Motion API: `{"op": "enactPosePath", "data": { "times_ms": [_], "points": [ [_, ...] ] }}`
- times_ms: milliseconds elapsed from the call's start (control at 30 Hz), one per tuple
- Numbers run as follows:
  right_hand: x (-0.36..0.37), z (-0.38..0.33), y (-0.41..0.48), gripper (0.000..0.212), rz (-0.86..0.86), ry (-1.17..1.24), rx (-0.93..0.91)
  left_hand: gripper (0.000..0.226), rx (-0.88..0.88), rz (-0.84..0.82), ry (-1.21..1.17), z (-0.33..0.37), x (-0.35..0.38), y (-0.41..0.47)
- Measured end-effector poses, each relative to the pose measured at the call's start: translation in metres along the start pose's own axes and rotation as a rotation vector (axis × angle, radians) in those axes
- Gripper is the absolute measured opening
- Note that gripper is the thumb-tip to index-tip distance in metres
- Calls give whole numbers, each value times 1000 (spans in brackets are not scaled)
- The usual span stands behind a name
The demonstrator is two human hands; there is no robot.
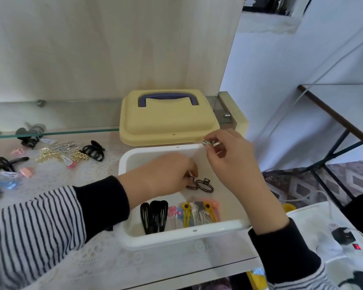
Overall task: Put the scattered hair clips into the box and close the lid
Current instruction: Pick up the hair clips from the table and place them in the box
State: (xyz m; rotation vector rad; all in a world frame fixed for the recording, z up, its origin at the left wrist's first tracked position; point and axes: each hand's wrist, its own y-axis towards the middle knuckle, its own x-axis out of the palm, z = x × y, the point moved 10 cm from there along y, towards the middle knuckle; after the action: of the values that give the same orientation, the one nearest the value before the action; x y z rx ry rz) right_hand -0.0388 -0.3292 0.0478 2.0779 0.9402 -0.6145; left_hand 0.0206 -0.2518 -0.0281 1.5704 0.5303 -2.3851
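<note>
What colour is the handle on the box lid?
Dark blue-purple; the handle sits on the pale yellow lid, seen in the head view.

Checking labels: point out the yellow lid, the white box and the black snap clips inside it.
yellow lid (168, 122), head view, flat top.
white box (172, 235), head view, near rim.
black snap clips (156, 216), head view, middle clip.

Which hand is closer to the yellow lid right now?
Right. The right hand is at the front right corner of the yellow lid, pinching a small clip; the left hand is lower, inside the white box.
</note>
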Motion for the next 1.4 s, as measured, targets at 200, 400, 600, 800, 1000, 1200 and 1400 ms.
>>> {"op": "enactPosePath", "data": {
  "times_ms": [200, 400, 600, 800, 1000, 1200, 1400],
  "points": [
    [0, -3, -2, 17, 6, -25, -37, 37, -14, -44, -25, -2, -2, -8],
    [10, -14, -2, 14, -103, -40, -125, 31, -10, 151, 130, -8, -45, -41],
    [16, -31, 2, 13, -252, 46, -105, 25, 58, 578, 182, -19, -82, -88],
    [61, -50, -13, 13, -682, -88, -41, 35, -107, 644, -26, -56, -73, -108],
    [117, -44, -36, 18, -990, -293, -36, 32, -168, 649, -287, -68, -62, -107],
    [127, -35, -33, 26, -972, -499, -30, 32, -195, 600, -343, -70, -59, -107],
    [104, -45, -32, 30, -865, -465, -12, 29, -161, 570, -561, -79, -49, -108]
  ]
}}
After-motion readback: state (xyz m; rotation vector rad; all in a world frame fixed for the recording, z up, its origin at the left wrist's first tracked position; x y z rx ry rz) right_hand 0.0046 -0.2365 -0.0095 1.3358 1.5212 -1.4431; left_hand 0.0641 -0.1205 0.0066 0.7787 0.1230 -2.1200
